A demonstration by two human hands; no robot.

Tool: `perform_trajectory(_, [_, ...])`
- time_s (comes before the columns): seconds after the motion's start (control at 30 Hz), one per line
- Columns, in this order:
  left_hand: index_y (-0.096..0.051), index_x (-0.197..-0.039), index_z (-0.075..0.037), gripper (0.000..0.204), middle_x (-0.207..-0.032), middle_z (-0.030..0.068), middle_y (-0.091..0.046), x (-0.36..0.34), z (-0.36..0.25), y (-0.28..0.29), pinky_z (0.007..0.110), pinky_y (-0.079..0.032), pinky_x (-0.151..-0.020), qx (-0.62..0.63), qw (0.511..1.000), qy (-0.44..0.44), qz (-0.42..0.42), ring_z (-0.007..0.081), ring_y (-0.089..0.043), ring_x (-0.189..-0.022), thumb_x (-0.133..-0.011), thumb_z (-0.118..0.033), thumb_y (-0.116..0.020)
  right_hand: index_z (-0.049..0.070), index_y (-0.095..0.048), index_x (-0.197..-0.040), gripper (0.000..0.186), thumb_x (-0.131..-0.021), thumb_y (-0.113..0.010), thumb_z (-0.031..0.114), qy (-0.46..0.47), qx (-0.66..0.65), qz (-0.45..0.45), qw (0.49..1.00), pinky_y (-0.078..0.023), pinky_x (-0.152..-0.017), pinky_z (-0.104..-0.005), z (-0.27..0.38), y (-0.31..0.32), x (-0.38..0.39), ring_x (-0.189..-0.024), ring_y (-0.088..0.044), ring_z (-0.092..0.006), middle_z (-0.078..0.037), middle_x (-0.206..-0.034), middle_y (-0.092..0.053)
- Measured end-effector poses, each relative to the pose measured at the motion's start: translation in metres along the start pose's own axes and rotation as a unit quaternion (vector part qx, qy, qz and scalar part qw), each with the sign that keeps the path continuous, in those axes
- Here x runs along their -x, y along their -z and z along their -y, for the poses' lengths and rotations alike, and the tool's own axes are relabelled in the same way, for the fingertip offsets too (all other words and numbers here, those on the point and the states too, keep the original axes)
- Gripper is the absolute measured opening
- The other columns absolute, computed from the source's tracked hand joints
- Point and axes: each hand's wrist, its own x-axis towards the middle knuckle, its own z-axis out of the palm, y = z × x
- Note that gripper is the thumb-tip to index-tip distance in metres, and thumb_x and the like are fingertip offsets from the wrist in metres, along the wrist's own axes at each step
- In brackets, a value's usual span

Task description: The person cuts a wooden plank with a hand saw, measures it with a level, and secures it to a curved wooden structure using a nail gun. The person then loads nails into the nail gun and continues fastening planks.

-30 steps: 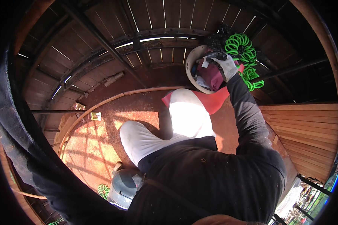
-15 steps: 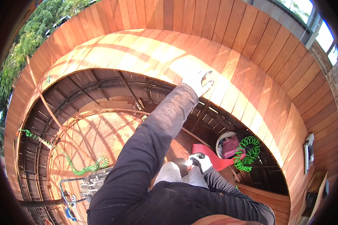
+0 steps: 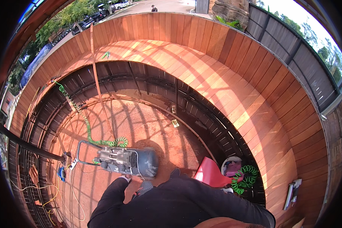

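My left hand (image 3: 126, 179) is low at my left side, beside the near edge of an air compressor (image 3: 131, 160) with a dark tank and grey motor; its fingers are too small and hidden to read. A grey striped thing (image 3: 143, 187) is just right of it, its kind unclear. Only a pale patch of my right hand (image 3: 228, 190) shows past my dark sleeve, next to a smooth red curved sheet or seat (image 3: 209, 173). A white bucket (image 3: 225, 164) with a pink cloth (image 3: 233, 167) stands there, with a green coiled hose (image 3: 244, 180) over it.
A curved wooden bench (image 3: 201, 72) with a plank backrest (image 3: 250, 51) rings the sunken reddish floor (image 3: 155, 129). A thin wooden strip (image 3: 95, 76) leans across at left. Another green coiled hose (image 3: 89, 127) trails to the compressor. A dark pole (image 3: 30, 146) and yellow cord (image 3: 57, 192) are left.
My left arm has come back from the bench top and down to my left side. My right hand has become mostly hidden. The view has shifted, showing more of the compressor and surroundings.
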Motion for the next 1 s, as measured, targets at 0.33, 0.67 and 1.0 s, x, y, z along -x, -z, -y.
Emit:
perform_trajectory(0.33, [-0.072, -0.088, -0.01, 0.022, -0.079, 0.0099, -0.069, 0.182, -0.003, -0.213, 0.037, -0.05, -0.062, 0.425, 0.905, 0.027, 0.012, 0.0217, -0.064, -0.07, -0.09, -0.031, -0.063, 0.002, -0.07, -0.092, 0.01, -0.082, -0.07, 0.005, 0.052, 0.013, 0.13, 0.99, -0.054, -0.05, -0.035, 0.076, -0.02, -0.052, -0.061, -0.068, -0.0218, -0.009, -0.074, -0.07])
perform_trajectory(0.67, [-0.07, -0.09, -0.011, 0.013, -0.076, 0.0051, -0.067, 0.193, 0.055, -0.259, 0.033, -0.049, -0.058, 0.74, 0.67, 0.043, -0.045, 0.0162, -0.062, -0.064, -0.087, -0.023, -0.07, 0.004, -0.067, -0.109, 0.031, -0.083, -0.061, -0.012, 0.168, -0.241, 0.239, 0.926, -0.06, -0.068, -0.036, 0.313, -0.163, -0.078, -0.077, -0.068, -0.0206, -0.009, -0.091, -0.068])
perform_trajectory(1.0, [-0.044, -0.143, -0.012, 0.057, -0.129, 0.0075, -0.06, 0.203, 0.148, -0.031, 0.035, -0.051, -0.088, 0.68, 0.704, -0.191, 0.072, 0.0245, -0.063, -0.11, -0.093, -0.029, -0.065, 0.005, -0.066, -0.109, 0.023, -0.089, -0.061, 0.014, 0.459, -0.107, 0.302, 0.828, -0.054, -0.085, -0.0368, 0.449, -0.304, 0.132, -0.091, -0.067, -0.0278, -0.014, -0.102, -0.069])
